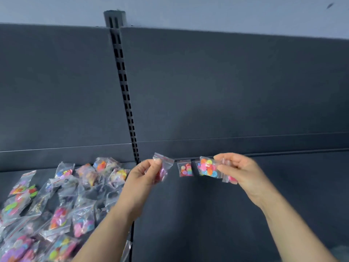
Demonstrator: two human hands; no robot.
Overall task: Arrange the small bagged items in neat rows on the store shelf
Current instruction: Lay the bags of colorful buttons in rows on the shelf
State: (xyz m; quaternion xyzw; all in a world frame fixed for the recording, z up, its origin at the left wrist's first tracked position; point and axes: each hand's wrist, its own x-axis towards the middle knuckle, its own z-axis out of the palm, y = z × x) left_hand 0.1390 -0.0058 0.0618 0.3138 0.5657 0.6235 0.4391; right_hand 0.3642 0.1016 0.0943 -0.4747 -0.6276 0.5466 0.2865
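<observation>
Figure: a dark store shelf with a dark back panel and a slotted upright that runs from 12 o'clock down to the shelf's rear edge. The person's left hand hangs above the shelf just right of the upright. Its thumb and curled fingers pinch a small clear zip bag of pink pieces by one side, with the sealed strip tilted toward 1 o'clock. The right hand is at 3 o'clock of the left and apart from it. Its fingers curl round the right edge of a bag of mixed coloured buttons. A second bag with a pink piece shows in the same grip at 5 o'clock of the first; how it is held cannot be told. Between the two hands, a standing bag of red and yellow buttons sits upright at the rear edge of the shelf, against the back panel. Another bag just at its 3 o'clock is mostly hidden by the held one. At 8 o'clock of the left hand, on the shelf section left of the upright, lies a loose heap of bags. They overlap and point every way, and hold buttons of many colours.
</observation>
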